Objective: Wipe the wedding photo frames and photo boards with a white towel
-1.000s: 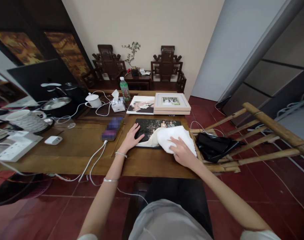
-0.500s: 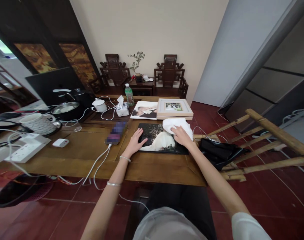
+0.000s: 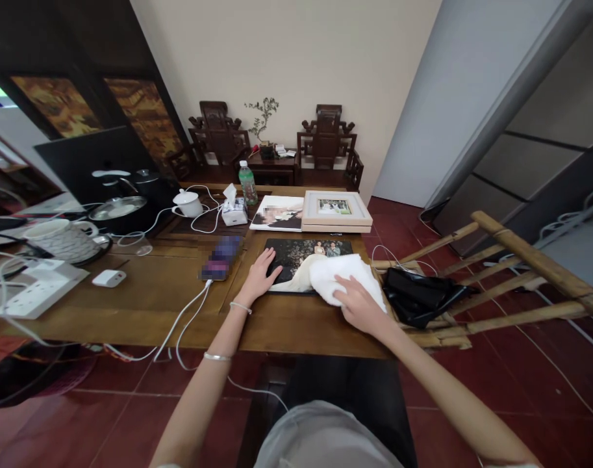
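A dark photo panel showing two people and a long white dress lies flat on the wooden table. My left hand rests on its left edge, fingers stretched out. In my right hand is a white cloth, pressed down over the panel's lower right part and overhanging its edge. The cloth hides that corner. Just behind the panel lie a light framed picture and, to its left, a flat photo print.
Left of the panel a phone is plugged into a white cable. Farther left are a charger, a power strip and a patterned mug. A tissue box and bottle stand behind. A bamboo chair holds a black bag.
My right hand has drawn the white cloth toward me, from the panel's upper right down to its lower right, uncovering the pictured people. My left hand stays on the left edge.
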`<state>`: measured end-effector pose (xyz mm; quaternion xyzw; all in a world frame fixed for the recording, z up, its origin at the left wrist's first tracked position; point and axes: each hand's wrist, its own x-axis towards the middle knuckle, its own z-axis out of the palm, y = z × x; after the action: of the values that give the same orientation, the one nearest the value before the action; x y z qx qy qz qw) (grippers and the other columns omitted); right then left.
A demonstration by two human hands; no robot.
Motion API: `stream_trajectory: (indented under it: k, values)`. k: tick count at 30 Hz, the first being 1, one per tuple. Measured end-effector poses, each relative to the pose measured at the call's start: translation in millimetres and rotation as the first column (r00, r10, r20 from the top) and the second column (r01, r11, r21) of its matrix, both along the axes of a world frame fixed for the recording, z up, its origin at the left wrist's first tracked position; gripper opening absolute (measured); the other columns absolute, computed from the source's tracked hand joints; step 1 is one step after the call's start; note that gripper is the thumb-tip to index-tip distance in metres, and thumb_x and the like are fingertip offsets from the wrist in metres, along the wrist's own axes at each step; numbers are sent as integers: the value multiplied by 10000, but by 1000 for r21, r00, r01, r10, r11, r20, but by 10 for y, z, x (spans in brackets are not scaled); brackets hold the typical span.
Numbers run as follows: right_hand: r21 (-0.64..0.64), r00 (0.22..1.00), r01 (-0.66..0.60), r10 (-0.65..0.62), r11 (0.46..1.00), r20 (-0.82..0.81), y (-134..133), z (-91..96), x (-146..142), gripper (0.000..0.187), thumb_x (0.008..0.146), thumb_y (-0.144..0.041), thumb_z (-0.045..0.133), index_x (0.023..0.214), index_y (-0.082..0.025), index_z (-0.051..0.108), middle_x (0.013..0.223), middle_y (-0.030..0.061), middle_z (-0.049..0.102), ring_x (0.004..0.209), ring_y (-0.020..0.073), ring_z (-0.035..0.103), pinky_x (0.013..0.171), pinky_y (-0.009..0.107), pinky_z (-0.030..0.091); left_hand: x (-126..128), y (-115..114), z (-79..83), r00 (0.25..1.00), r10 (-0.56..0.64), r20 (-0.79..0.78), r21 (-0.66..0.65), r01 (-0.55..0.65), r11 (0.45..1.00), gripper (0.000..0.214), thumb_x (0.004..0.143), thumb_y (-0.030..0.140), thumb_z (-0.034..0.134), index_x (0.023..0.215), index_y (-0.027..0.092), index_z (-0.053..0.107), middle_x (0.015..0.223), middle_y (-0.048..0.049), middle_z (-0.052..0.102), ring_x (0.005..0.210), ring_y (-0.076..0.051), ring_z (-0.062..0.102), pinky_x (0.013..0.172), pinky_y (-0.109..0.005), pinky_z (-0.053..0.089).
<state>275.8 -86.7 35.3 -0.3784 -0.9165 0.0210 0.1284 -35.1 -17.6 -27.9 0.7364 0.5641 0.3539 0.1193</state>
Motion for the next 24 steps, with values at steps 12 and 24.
stream_trajectory:
  k: [12, 24]
  values:
    - [36, 987, 149, -150, 988, 48, 1260, 167, -219, 446, 725, -21, 390, 1100, -150, 594, 1093, 142, 634, 1013, 269, 576, 888, 388, 419, -34, 56, 12, 1000, -25, -10, 0, 25, 1000, 576, 870, 457, 514, 1360, 159, 457, 1458, -155, 396, 1386, -278, 299, 1112, -517, 257]
    - [2, 999, -30, 30, 1000, -30, 1, -16, 41, 457, 675, 47, 386, 991, -153, 650, 1335, 176, 525, 1357, 284, 335, 1077, 578, 263, 6, 28, 15, 998, -10, 66, -15, 11, 1000, 527, 873, 452, 503, 1330, 190, 490, 1456, -141, 404, 1377, -277, 320, 1097, -550, 265]
